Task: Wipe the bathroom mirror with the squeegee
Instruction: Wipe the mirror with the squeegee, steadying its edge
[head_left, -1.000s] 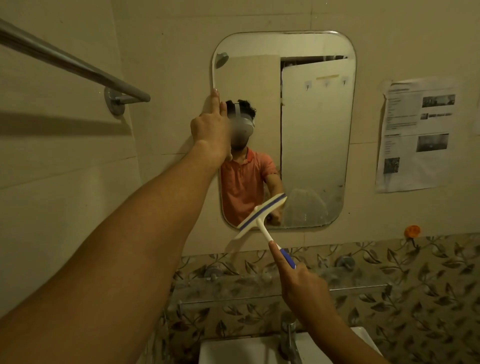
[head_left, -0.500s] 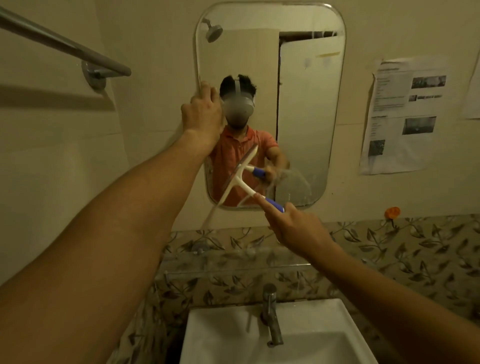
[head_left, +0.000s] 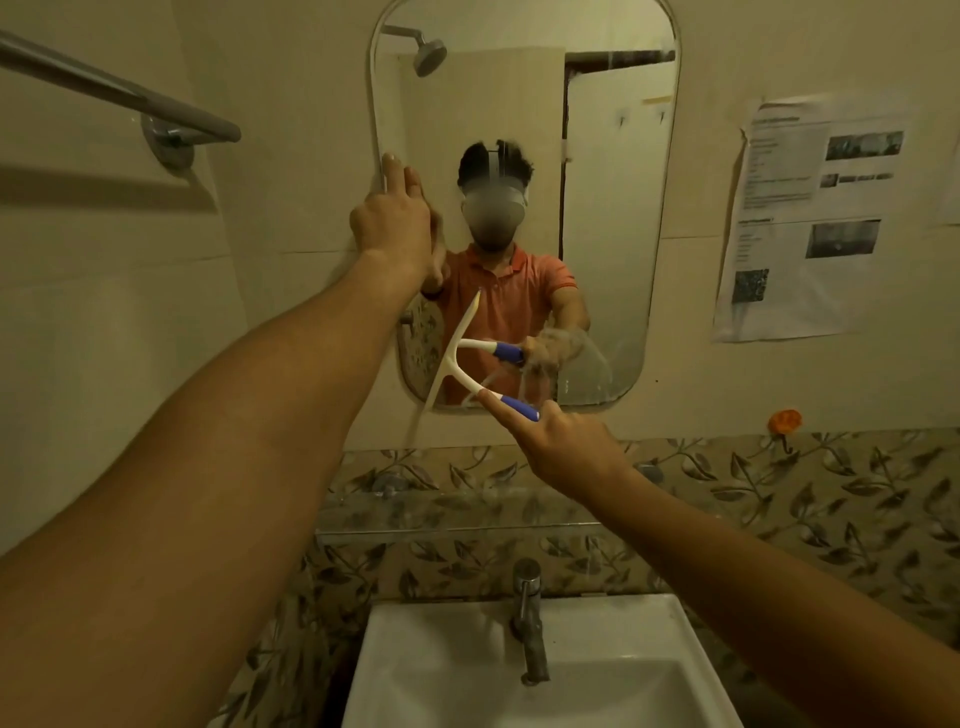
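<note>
Right hand (head_left: 561, 447), centre frame, fingers curled round the blue end of the squeegee (head_left: 451, 358) handle; grip sits far back. Blade stands steep against lower left of mirror (head_left: 613, 208), lower tip near the bottom rim. Left hand (head_left: 392, 218), fingers straight, rests at mirror's left edge, holding nothing.

Risk, as I judge: far-back grip lets blade twist and lift, leaving streaks; tip may catch the rim; cloudy patch lower right could get missed.

Sink (head_left: 447, 675), bottom centre, tap (head_left: 530, 623) at its back; basin partly cut off, contents unclear.
</note>
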